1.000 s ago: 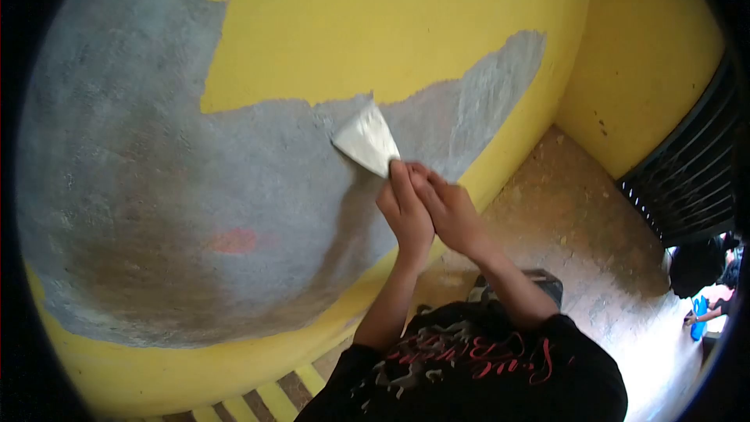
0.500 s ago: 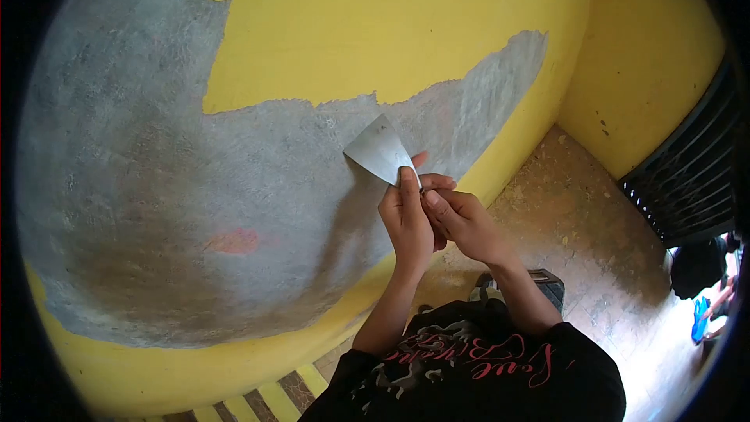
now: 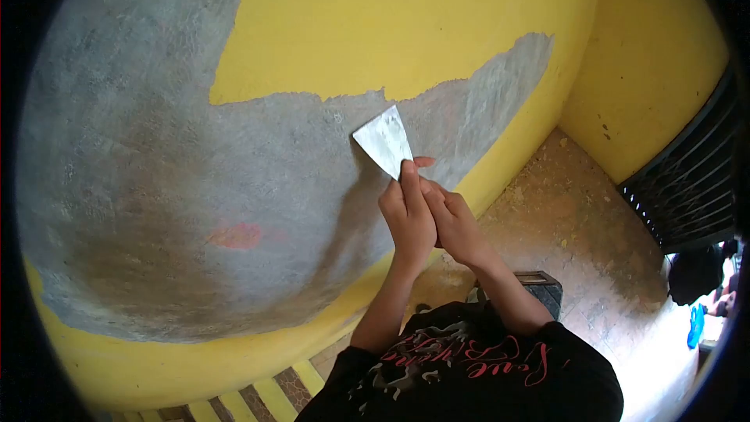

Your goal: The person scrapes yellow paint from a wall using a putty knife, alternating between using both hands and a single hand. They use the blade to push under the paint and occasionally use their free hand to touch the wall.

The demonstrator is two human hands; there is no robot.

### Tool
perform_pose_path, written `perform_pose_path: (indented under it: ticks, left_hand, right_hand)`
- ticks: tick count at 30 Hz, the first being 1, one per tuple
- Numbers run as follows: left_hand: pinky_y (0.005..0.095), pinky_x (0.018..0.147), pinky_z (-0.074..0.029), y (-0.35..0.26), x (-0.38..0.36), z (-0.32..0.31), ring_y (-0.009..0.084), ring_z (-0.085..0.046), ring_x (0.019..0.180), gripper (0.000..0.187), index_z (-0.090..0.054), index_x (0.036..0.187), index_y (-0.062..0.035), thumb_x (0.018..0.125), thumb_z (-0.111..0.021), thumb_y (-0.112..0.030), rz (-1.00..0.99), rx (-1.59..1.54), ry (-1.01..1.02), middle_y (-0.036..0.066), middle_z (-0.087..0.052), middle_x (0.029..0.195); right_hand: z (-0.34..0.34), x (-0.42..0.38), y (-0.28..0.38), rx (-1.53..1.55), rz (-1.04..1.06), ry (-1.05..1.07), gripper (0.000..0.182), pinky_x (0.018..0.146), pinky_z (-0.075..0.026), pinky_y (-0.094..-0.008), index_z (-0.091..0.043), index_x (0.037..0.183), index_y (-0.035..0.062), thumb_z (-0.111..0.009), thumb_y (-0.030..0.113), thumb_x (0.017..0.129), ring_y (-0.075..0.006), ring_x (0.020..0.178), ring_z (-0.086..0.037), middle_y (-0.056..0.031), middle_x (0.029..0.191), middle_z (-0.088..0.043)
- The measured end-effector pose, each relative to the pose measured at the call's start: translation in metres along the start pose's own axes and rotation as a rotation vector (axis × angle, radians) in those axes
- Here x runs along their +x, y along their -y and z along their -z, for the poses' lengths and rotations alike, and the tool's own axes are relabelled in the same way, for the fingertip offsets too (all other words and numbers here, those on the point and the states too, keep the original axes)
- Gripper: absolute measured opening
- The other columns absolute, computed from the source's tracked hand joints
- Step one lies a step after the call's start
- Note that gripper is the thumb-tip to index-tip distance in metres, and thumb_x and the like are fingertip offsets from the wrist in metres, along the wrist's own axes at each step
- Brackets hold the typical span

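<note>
A wide metal scraper blade [image 3: 384, 139] points up and left in front of the bare grey part of the wall [image 3: 273, 164], just below the ragged edge of the yellow paint [image 3: 375, 23]. My left hand [image 3: 410, 215] is closed round the scraper's handle, its thumb at the base of the blade. Pressed against it from the right, my right hand [image 3: 453, 223] is also wrapped round the handle, which the fingers hide. The blade casts a shadow on the grey surface.
A reddish patch [image 3: 237, 235] marks the lower grey wall. Flakes lie on the brown floor [image 3: 570, 211]. A dark box-like object [image 3: 543, 289] stands behind my right forearm. At the right are a black slatted item [image 3: 687, 180], dark cloth [image 3: 695, 275] and something blue [image 3: 695, 326].
My right hand has closed in from loosely spread fingers to wrap against my left hand. The blade has turned slightly and looks brighter. The view has shifted a little.
</note>
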State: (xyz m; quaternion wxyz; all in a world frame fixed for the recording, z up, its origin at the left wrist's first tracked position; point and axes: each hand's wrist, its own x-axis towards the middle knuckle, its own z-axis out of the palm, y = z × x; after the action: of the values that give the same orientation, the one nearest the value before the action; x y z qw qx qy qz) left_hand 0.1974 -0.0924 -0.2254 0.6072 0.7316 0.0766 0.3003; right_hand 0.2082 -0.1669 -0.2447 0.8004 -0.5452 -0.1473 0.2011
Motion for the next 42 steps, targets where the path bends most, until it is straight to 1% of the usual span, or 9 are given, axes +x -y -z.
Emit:
perform_pose_path:
  ticks: [6, 8, 12, 15, 18, 21, 24, 38, 42]
  left_hand:
    - [0.0249, 0.056, -0.040, -0.002, -0.003, 0.003, 0.0089, -0.051, 0.057, 0.046, -0.064, 0.092, 0.0033, 0.101, -0.040, -0.034, 0.061, 0.046, -0.014, 0.002, -0.055, 0.058]
    - [0.0245, 0.055, -0.040, 0.005, 0.001, 0.000, 0.0088, -0.050, 0.056, 0.045, -0.064, 0.092, 0.0033, 0.101, -0.040, -0.034, 0.017, 0.065, -0.058, 0.001, -0.053, 0.057]
    - [0.0255, 0.055, -0.039, -0.001, -0.005, 0.001, 0.0088, -0.048, 0.055, 0.042, -0.064, 0.090, 0.0033, 0.101, -0.041, -0.031, 0.067, -0.027, -0.059, 0.002, -0.052, 0.057]
    - [0.0257, 0.054, -0.039, -0.002, 0.008, -0.003, 0.0088, -0.048, 0.055, 0.043, -0.064, 0.089, 0.0038, 0.101, -0.041, -0.031, 0.044, -0.020, -0.061, 0.002, -0.052, 0.057]
    - [0.0232, 0.054, -0.039, -0.016, 0.011, 0.001, 0.0085, -0.051, 0.053, 0.049, -0.063, 0.089, 0.0040, 0.100, -0.042, -0.039, 0.022, 0.031, -0.052, 0.001, -0.052, 0.054]
    - [0.0276, 0.057, -0.043, -0.005, -0.005, -0.001, 0.0115, -0.055, 0.059, 0.047, -0.062, 0.080, 0.0051, 0.101, -0.040, -0.031, 0.042, -0.007, -0.046, 0.008, -0.060, 0.061]
    - [0.0262, 0.056, -0.042, -0.018, 0.004, 0.001, 0.0108, -0.054, 0.056, 0.046, -0.062, 0.083, 0.0056, 0.101, -0.040, -0.030, 0.070, -0.005, -0.038, 0.006, -0.058, 0.058]
    - [0.0240, 0.055, -0.038, -0.006, -0.002, 0.004, 0.0076, -0.047, 0.053, 0.045, -0.062, 0.088, 0.0043, 0.100, -0.043, -0.034, 0.047, 0.002, -0.059, 0.001, -0.053, 0.055]
    - [0.0258, 0.054, -0.039, -0.008, 0.002, 0.001, 0.0086, -0.049, 0.054, 0.044, -0.062, 0.081, 0.0054, 0.101, -0.041, -0.027, -0.006, -0.007, -0.081, 0.003, -0.055, 0.056]
  right_hand:
    - [0.003, 0.000, -0.003, -0.007, -0.069, 0.036, 0.043, 0.057, -0.043, -0.0235, -0.055, 0.123, -0.0014, -0.041, 0.033, 0.101, -0.0079, 0.067, -0.053, -0.0050, 0.079, -0.062]
    - [0.006, -0.002, -0.019, -0.114, 0.108, -0.002, 0.045, 0.056, -0.043, -0.0246, -0.055, 0.121, -0.0029, -0.042, 0.035, 0.100, -0.0093, 0.065, -0.054, -0.0049, 0.078, -0.061]
    - [0.002, -0.002, 0.007, 0.000, -0.021, 0.058, 0.045, 0.058, -0.044, -0.0261, -0.056, 0.119, -0.0040, -0.042, 0.035, 0.100, -0.0102, 0.068, -0.055, -0.0064, 0.079, -0.061]
    - [0.005, 0.001, -0.007, -0.091, 0.135, -0.006, 0.044, 0.057, -0.044, -0.0271, -0.057, 0.117, -0.0039, -0.042, 0.034, 0.100, -0.0103, 0.067, -0.053, -0.0062, 0.077, -0.060]
    - [0.001, -0.003, 0.008, -0.058, -0.016, 0.051, 0.043, 0.056, -0.043, -0.0273, -0.058, 0.114, -0.0035, -0.041, 0.034, 0.100, -0.0103, 0.066, -0.053, -0.0054, 0.075, -0.059]
    - [0.001, -0.002, 0.017, -0.063, 0.106, 0.016, 0.043, 0.053, -0.041, -0.0262, -0.059, 0.111, -0.0030, -0.041, 0.035, 0.100, -0.0097, 0.061, -0.051, -0.0033, 0.070, -0.057]
    - [0.002, -0.009, 0.017, -0.084, -0.122, 0.065, 0.043, 0.052, -0.040, -0.0251, -0.058, 0.112, -0.0024, -0.041, 0.036, 0.100, -0.0084, 0.060, -0.051, -0.0037, 0.069, -0.057]
    - [0.001, 0.000, 0.014, 0.034, -0.078, 0.096, 0.041, 0.049, -0.036, -0.0230, -0.059, 0.110, -0.0012, -0.041, 0.035, 0.101, -0.0060, 0.056, -0.046, -0.0001, 0.065, -0.053]
    - [0.001, 0.001, 0.013, 0.019, -0.028, 0.109, 0.041, 0.048, -0.036, -0.0228, -0.059, 0.109, -0.0008, -0.041, 0.035, 0.101, -0.0061, 0.056, -0.046, 0.0004, 0.065, -0.053]
